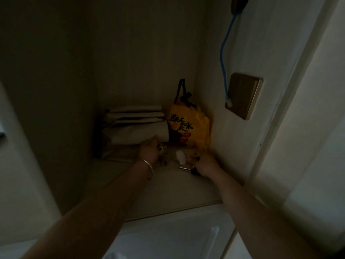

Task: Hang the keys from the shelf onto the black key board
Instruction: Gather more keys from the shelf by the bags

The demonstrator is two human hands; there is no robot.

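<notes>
Both my arms reach into a dim shelf niche (158,195). My left hand (149,149), with a bangle on its wrist, is curled over a small bunch of keys (162,161) lying on the shelf. My right hand (204,161) is closed at the right, and a key with a dark head (188,170) sticks out to the left beneath it. A small white tag or fob (181,157) lies between my hands. The black key board is out of sight.
A yellow printed bag (188,126) with a black handle stands in the back right corner. Folded beige cloth bags (134,126) are stacked at the back left. On the right wall are a brass switch plate (242,96) and a hanging blue cable (224,58).
</notes>
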